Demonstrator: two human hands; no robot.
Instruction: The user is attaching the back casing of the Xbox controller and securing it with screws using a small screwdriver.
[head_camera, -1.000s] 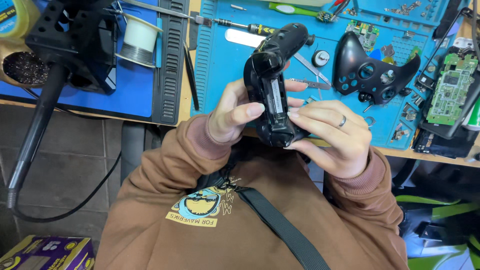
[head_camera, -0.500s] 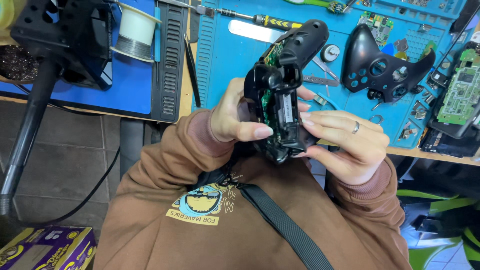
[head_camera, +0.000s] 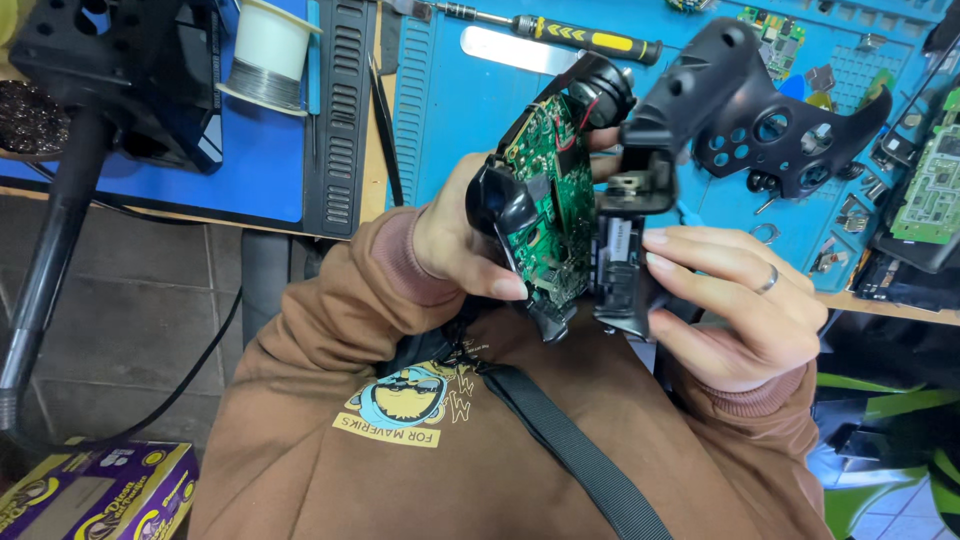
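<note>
The black game controller is split open just above the person's lap, near the blue work mat (head_camera: 440, 120). The left hand (head_camera: 455, 235) grips the half that carries the green circuit board (head_camera: 545, 195), its fingers curled round the black grip. The right hand (head_camera: 745, 305) clasps the black rear shell (head_camera: 625, 265), fingers closed on its lower edge. The two halves stand side by side, hinged apart yet touching. Judging from this, the casing is opened and the board remains seated. A screwdriver (head_camera: 560, 30) lies far on the mat; another loose shell (head_camera: 770, 120) rests to the right.

Bright even light, sharp, soft shadows
</note>
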